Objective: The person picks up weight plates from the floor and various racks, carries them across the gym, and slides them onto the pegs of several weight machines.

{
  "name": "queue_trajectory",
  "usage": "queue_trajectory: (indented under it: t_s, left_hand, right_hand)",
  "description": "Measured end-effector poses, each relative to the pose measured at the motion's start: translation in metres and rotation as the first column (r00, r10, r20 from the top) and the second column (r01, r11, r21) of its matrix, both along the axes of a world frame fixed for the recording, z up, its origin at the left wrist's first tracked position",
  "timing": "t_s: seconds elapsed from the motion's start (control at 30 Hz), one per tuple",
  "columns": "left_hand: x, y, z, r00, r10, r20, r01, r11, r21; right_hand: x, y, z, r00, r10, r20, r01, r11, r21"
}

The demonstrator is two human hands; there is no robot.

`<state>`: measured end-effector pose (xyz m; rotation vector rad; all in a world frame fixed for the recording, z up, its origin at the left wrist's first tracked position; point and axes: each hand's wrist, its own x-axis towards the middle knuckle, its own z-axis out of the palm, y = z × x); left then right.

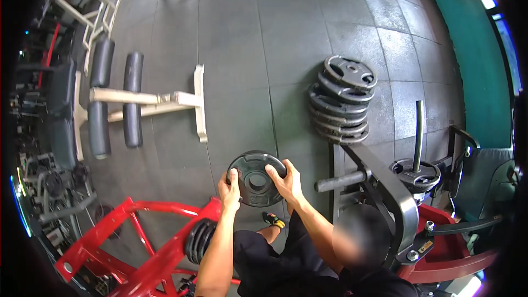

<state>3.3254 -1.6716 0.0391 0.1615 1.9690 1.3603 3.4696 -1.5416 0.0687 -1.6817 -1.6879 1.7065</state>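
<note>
Between my two hands I hold a round black weight plate with a hole in its middle, in front of my body and above the floor. My left hand grips its left edge, thumb lying on the upper face. On the opposite edge, my right hand has its thumb on the face and its fingers partly hidden behind the rim. Ahead and to the right, a stack of several black weight plates rises from the floor; neither hand touches it.
A red machine frame carrying black plates stands close on my left. On the right, a black and red machine has a grip bar and an upright post with a plate. A padded bench stands far left.
</note>
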Motion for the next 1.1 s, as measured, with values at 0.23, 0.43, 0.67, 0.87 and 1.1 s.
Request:
queue_trajectory:
  t_s: [0.23, 0.43, 0.67, 0.87, 1.1]
  left_hand:
    - [-0.037, 0.159, 0.108, 0.794, -0.189, -0.578, 0.149, 0.982, -0.116]
    - [-0.099, 0.29, 0.179, 0.694, -0.17, -0.7, 0.288, 0.956, 0.053]
    - [-0.159, 0.474, 0.205, 0.718, -0.324, -0.616, 0.466, 0.882, 0.079]
    - [-0.183, 0.659, 0.256, 0.634, -0.474, -0.611, 0.68, 0.718, 0.148]
    - [-0.255, 0.897, 0.323, 0.597, -0.278, -0.752, 0.61, 0.766, 0.201]
  right_hand:
    - [-0.043, 0.134, 0.075, 0.961, -0.247, -0.123, 0.27, 0.932, 0.241]
    - [-0.094, 0.241, 0.142, 0.946, -0.273, -0.175, 0.321, 0.867, 0.382]
    - [-0.14, 0.406, 0.171, 0.903, -0.402, -0.153, 0.425, 0.775, 0.468]
    - [-0.152, 0.564, 0.218, 0.899, -0.396, -0.186, 0.425, 0.693, 0.582]
    - [-0.225, 0.806, 0.299, 0.937, -0.253, -0.239, 0.346, 0.607, 0.715]
